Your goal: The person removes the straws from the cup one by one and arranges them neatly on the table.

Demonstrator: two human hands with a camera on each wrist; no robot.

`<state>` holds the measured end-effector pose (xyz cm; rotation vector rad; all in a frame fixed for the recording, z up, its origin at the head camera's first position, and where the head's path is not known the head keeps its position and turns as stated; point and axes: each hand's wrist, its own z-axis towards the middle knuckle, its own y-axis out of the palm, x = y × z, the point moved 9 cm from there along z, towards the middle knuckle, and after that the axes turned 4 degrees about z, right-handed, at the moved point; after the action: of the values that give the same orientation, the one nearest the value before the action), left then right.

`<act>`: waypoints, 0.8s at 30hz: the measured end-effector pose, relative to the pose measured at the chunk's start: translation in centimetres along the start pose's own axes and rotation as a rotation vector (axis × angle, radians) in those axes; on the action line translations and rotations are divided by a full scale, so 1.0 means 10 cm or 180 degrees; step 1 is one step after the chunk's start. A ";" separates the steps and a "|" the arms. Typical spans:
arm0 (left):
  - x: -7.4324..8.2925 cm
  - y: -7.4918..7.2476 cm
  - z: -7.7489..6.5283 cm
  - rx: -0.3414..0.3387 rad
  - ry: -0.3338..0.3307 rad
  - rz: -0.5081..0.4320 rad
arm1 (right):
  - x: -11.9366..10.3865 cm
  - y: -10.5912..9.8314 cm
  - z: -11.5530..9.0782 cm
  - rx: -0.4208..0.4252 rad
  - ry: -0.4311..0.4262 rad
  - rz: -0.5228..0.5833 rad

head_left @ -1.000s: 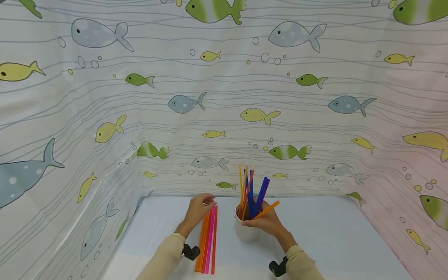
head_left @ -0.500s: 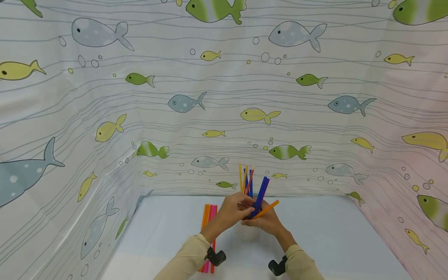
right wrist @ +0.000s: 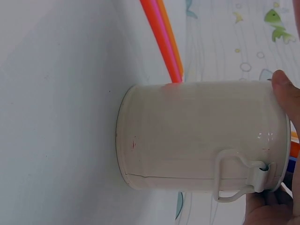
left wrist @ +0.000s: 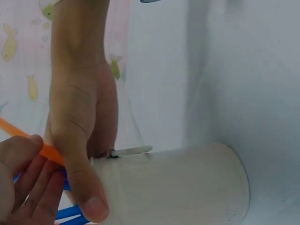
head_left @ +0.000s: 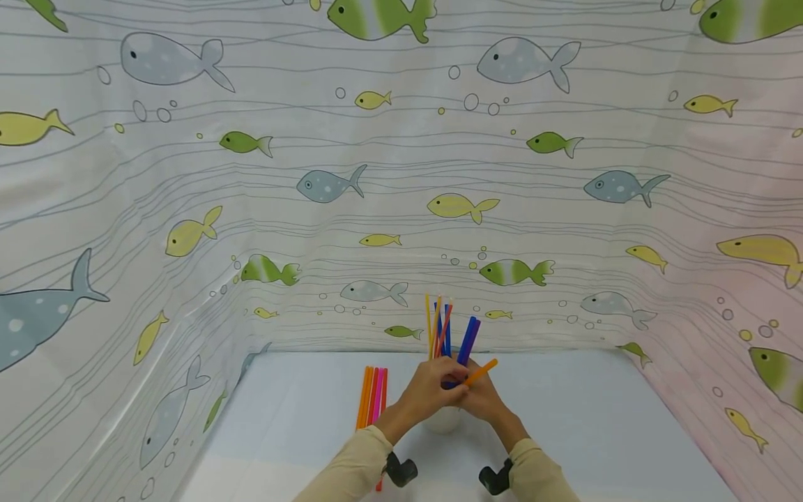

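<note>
Cream-white is the cup [right wrist: 197,136], which stands upright on the worktop [head_left: 577,418], about midway between its left and right edges and toward its far edge. On its side it has a small handle [right wrist: 227,178]. The right hand [head_left: 488,403] grips the cup at its rim, with the thumb on one side and other fingers on the opposite side. The left hand [head_left: 431,387] is above the cup, just beside the right hand; its thumb and fingers pinch an orange stick [head_left: 483,371], which slants up to the right. Its lower end is hidden, so I cannot tell if it is inside the cup. Out of the cup rise a yellow stick [head_left: 429,328], a red stick [head_left: 445,331], a blue stick [head_left: 467,341] and a purple stick [head_left: 473,341], among others. Nearer to the left edge of the worktop, orange, red and pink sticks [head_left: 373,394] lie side by side, partly covered by the left arm. Beyond the far edge hangs a white curtain [head_left: 401,167] with printed fish.
</note>
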<state>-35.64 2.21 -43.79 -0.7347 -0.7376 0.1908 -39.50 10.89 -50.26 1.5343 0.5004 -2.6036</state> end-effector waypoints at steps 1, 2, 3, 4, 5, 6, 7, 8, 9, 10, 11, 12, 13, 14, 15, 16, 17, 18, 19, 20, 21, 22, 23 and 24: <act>-0.01 0.01 0.00 0.0001 -0.0003 0.0007 | 0.01 0.00 0.00 0.0015 0.0021 -0.0020; -0.01 0.02 0.01 0.0001 -0.0018 0.0026 | 0.01 -0.01 0.00 0.0030 0.0051 -0.0030; -0.02 0.02 0.01 0.0008 -0.0036 0.0036 | 0.02 -0.01 0.00 0.0042 0.0079 -0.0031; -0.02 0.03 0.01 0.0012 -0.0049 0.0064 | 0.03 -0.01 0.01 0.0058 0.0120 -0.0024; -0.03 0.03 0.01 0.0016 -0.0063 0.0084 | 0.03 -0.01 0.00 0.0066 0.0130 -0.0021; -0.04 0.04 0.01 0.0018 -0.0078 0.0094 | 0.03 -0.02 0.00 0.0074 0.0138 -0.0026; -0.04 0.05 0.01 0.0021 -0.0087 0.0108 | 0.03 -0.02 0.00 0.0078 0.0141 -0.0023; -0.05 0.05 0.01 0.0021 -0.0101 0.0117 | 0.04 -0.02 0.00 0.0081 0.0146 -0.0024; -0.05 0.06 0.01 0.0023 -0.0111 0.0124 | 0.04 -0.02 0.00 0.0079 0.0149 -0.0033; -0.06 0.06 0.01 0.0026 -0.0116 0.0147 | 0.05 -0.02 0.00 0.0075 0.0165 -0.0030; -0.06 0.06 0.01 0.0033 -0.0121 0.0154 | 0.06 -0.02 0.00 0.0068 0.0175 -0.0017; -0.06 0.06 0.01 0.0047 -0.0115 0.0160 | 0.07 -0.01 0.00 0.0064 0.0190 -0.0013; -0.06 0.06 0.01 0.0057 -0.0103 0.0169 | 0.07 -0.01 0.00 0.0064 0.0199 0.0002; -0.05 0.06 0.01 0.0067 -0.0094 0.0180 | 0.07 -0.01 0.00 0.0065 0.0196 0.0022; -0.05 0.05 0.01 0.0080 -0.0080 0.0198 | 0.07 -0.01 0.00 0.0059 0.0192 0.0052; -0.04 0.04 0.02 0.0097 -0.0050 0.0217 | 0.06 -0.01 0.00 0.0052 0.0166 0.0071; -0.02 0.03 0.02 0.0113 -0.0023 0.0222 | 0.06 -0.01 0.00 0.0046 0.0129 0.0079; -0.01 0.02 0.03 0.0133 0.0014 0.0240 | 0.05 -0.01 0.00 0.0042 0.0099 0.0089; 0.01 0.01 0.04 0.0149 0.0042 0.0239 | 0.04 -0.01 0.00 0.0030 0.0063 0.0102; 0.03 -0.01 0.04 0.0175 0.0073 0.0245 | 0.03 0.00 0.00 -0.0001 0.0020 0.0115; 0.05 -0.04 0.05 0.0205 0.0110 0.0229 | 0.02 0.01 0.00 -0.0024 -0.0011 0.0095; 0.09 -0.07 0.06 0.0245 0.0162 0.0216 | 0.02 0.01 0.00 -0.0044 -0.0020 0.0054; 0.13 -0.11 0.07 0.0291 0.0213 0.0211 | 0.02 0.01 0.00 -0.0053 -0.0012 0.0004; 0.17 -0.15 0.08 0.0340 0.0257 0.0193 | 0.02 0.02 0.00 -0.0061 0.0008 -0.0068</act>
<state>-35.11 2.21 -41.43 -0.6599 -0.6239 0.2524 -39.53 10.74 -50.45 1.5350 0.5430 -2.6051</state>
